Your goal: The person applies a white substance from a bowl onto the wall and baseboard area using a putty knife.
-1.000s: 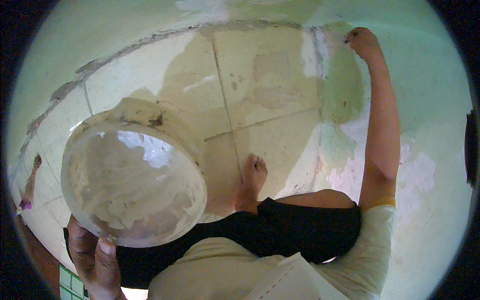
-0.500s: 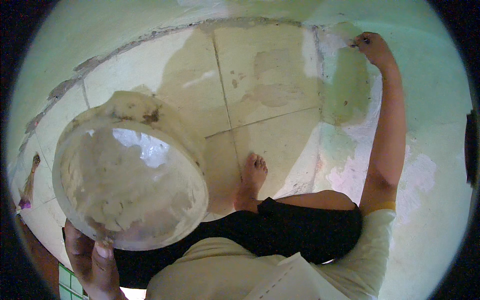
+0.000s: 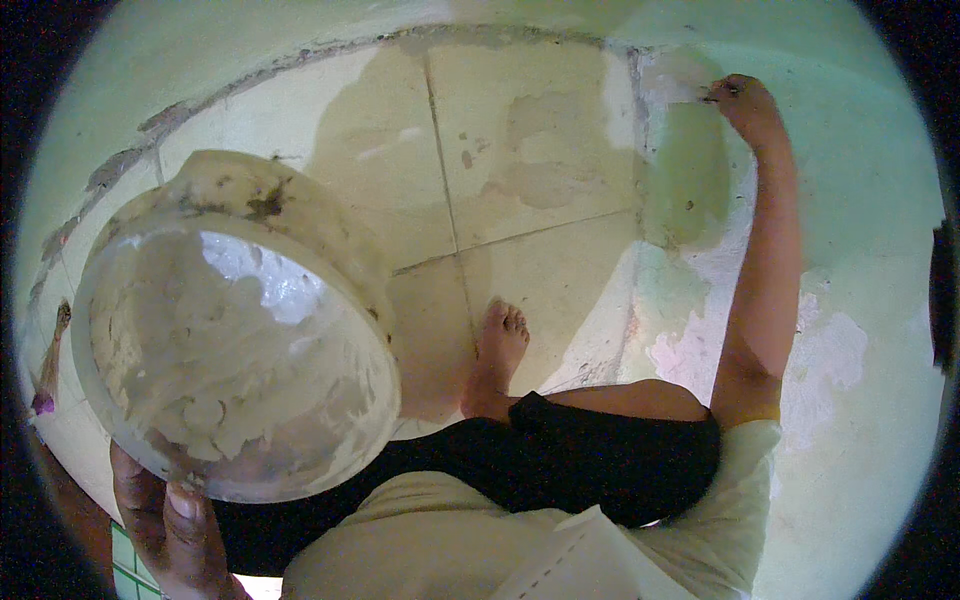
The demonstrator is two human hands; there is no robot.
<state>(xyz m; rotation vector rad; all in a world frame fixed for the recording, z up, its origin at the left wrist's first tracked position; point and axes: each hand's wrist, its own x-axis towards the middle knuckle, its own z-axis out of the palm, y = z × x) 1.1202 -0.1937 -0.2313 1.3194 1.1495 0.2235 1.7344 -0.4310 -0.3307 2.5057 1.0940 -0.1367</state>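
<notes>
My left hand (image 3: 172,535) grips the near rim of a round, translucent plastic tub (image 3: 245,490), thumb over the edge. The tub is tilted toward me; inside lies whitish putty (image 3: 215,370), wet and shiny at the far side, and dark smudges mark its outer wall. Far right, my right hand (image 3: 752,108) is closed at the green wall, beside a pale smeared patch (image 3: 685,75). A thin dark tool (image 3: 712,97) pokes out of its fingers, mostly hidden, so its exact kind does not show.
Pale floor tiles (image 3: 550,255) run up to the wall, with a rough, chipped joint (image 3: 300,55) along the base. White patches (image 3: 820,360) cover parts of the right wall. My bare foot (image 3: 500,340) rests on the tiles. A small brush-like bundle (image 3: 52,360) lies far left.
The tub has moved left and slightly away from me in my left hand. My right hand has shifted a little nearer along the wall, still closed.
</notes>
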